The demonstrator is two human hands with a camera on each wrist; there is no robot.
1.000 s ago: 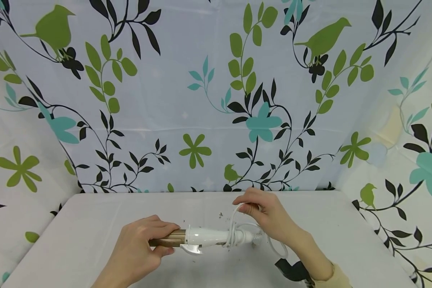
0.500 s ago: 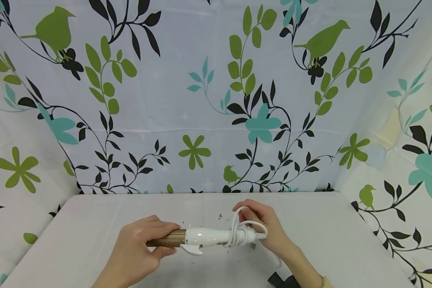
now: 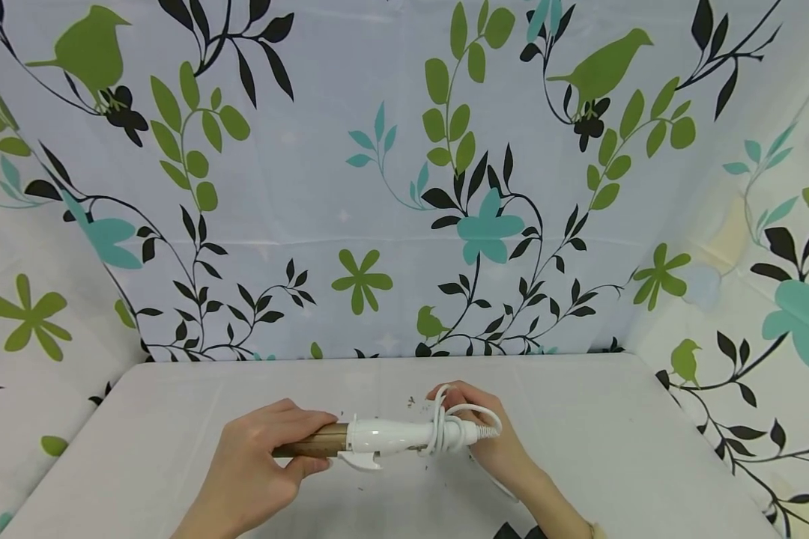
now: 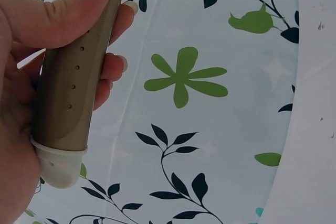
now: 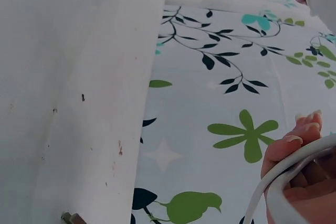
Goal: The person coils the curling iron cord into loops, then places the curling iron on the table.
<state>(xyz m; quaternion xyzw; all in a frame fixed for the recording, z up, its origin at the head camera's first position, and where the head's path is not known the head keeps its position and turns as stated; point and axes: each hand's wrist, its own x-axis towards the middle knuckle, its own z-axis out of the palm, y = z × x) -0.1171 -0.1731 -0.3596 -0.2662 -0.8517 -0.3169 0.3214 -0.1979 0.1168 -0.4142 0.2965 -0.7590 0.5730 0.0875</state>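
A curling iron (image 3: 394, 436) with a white handle and a bronze barrel (image 3: 320, 440) is held level above the table. My left hand (image 3: 259, 460) grips it by the barrel, thumb on the near side; the left wrist view shows small holes along the barrel and a white tip (image 4: 62, 169). White power cord (image 3: 438, 427) loops several times round the handle's right end. There my right hand (image 3: 502, 453) holds a loop of the cord between thumb and fingers, partly hidden behind it. A loose length of cord hangs below that hand.
The white table (image 3: 195, 404) carries small dark specks. A black object (image 3: 508, 531) shows at the bottom edge. Behind and beside the table hangs cloth (image 3: 297, 187) printed with birds and leaves. A small metal piece (image 5: 72, 217) appears low in the right wrist view.
My right hand has come down and in behind the cord at the handle's end, bringing the cord round. The left hand keeps its grip on the barrel, nearly still.
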